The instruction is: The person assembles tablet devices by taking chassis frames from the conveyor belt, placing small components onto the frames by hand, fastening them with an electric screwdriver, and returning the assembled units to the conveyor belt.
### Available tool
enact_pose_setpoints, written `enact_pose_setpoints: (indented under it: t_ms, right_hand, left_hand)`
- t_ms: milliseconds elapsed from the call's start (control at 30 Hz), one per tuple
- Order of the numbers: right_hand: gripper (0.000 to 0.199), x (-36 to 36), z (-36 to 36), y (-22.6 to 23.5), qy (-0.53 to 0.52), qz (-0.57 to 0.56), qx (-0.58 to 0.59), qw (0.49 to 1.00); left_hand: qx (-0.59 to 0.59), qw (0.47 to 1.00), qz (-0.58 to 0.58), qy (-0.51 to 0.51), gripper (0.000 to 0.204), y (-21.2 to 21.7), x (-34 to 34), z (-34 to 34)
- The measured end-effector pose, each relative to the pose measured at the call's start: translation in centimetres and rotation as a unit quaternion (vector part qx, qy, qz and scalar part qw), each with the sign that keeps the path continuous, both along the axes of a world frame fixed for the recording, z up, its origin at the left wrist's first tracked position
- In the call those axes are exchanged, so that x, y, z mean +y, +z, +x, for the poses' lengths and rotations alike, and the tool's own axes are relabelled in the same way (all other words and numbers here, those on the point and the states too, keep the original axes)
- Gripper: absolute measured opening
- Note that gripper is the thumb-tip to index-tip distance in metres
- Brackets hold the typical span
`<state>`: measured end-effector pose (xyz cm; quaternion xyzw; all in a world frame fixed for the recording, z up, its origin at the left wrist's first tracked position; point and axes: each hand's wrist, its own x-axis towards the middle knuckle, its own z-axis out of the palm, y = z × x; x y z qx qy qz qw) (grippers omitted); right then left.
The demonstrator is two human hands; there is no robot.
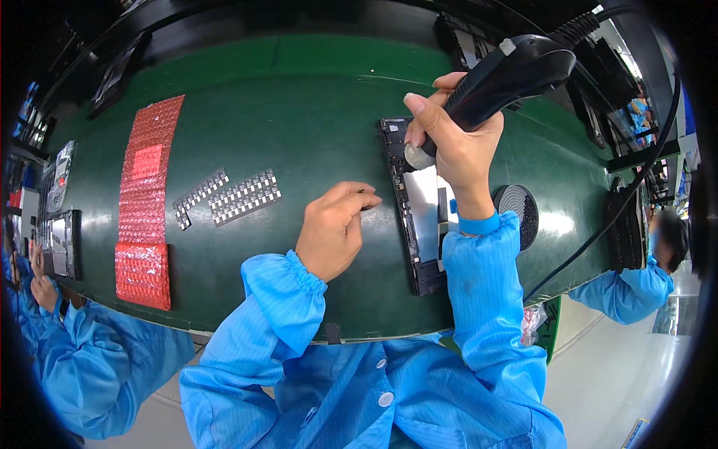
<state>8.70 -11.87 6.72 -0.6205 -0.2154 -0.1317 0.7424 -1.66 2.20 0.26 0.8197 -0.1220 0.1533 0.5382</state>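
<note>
My right hand (460, 142) is wrapped round a black corded hand tool (501, 78) with a rounded pale tip; its exact kind I cannot make out. The tip is over the upper part of an opened flat electronic device (425, 280), black-framed with a silvery panel inside. To the left of the device, my left hand (333, 224) is just above the green table, its fingers pinched together. Something small and dark shows at those fingertips, too small to name. A blue band circles my right wrist.
Two perforated-looking strips of small parts (245, 198) lie left of my hands, beside red bubble wrap (142, 202). A round dark dish (517, 213) stands right of my forearm. The tool's black cable (598, 232) hangs along the right. Other people in blue sleeves (112, 359) sit at both sides.
</note>
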Motion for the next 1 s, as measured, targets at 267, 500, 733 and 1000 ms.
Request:
enact_pose_setpoints:
  t_ms: [267,500,733,1000]
  right_hand:
    - [0.026,0.1,-0.4,-0.2,0.0,-0.011,0.001,1.0]
    - [0.024,0.8,-1.7,0.0,0.012,-0.031,0.0,0.999]
    - [0.028,0.6,-1.3,-0.5,0.004,-0.059,-0.016,0.998]
    - [0.048,-2.7,-5.0,6.3,0.221,0.118,-0.064,0.966]
  left_hand:
    - [0.007,1.0,0.016,-0.003,0.025,0.0,-0.1,-0.3]
    - [0.007,1.0,0.02,-0.008,0.023,0.1,-0.7,-1.1]
    - [-0.148,0.967,0.117,-0.174,0.023,-0.3,-2.7,-2.7]
    - [-0.174,0.932,0.264,-0.179,0.041,-0.3,-6.1,-4.7]
